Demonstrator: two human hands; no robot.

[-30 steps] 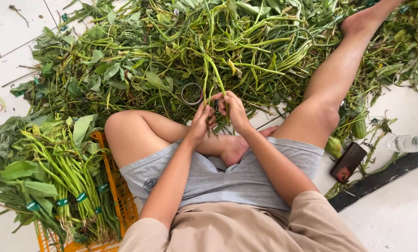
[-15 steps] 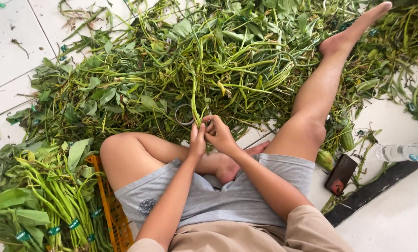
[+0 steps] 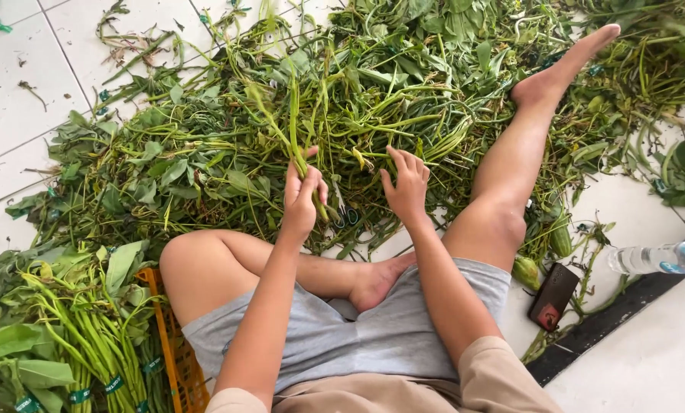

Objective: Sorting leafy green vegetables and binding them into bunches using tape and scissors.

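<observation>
I sit on a white tiled floor with a big heap of loose green stems and leaves spread in front of me. My left hand is closed around a few long green stems that rise up and away from the fist. My right hand hovers beside it with fingers spread, palm down over the heap, holding nothing. A small pair of scissors with dark handles lies on the floor between the two hands.
An orange plastic crate at lower left carries tied bundles of stems with green bands. A dark phone lies by my right thigh, and a clear plastic bottle lies further right. My right leg stretches across the heap.
My hands have separated: the left lifted the stems up and left, while the right let go and opened over the heap. The view has shifted, so everything sits lower in frame.
</observation>
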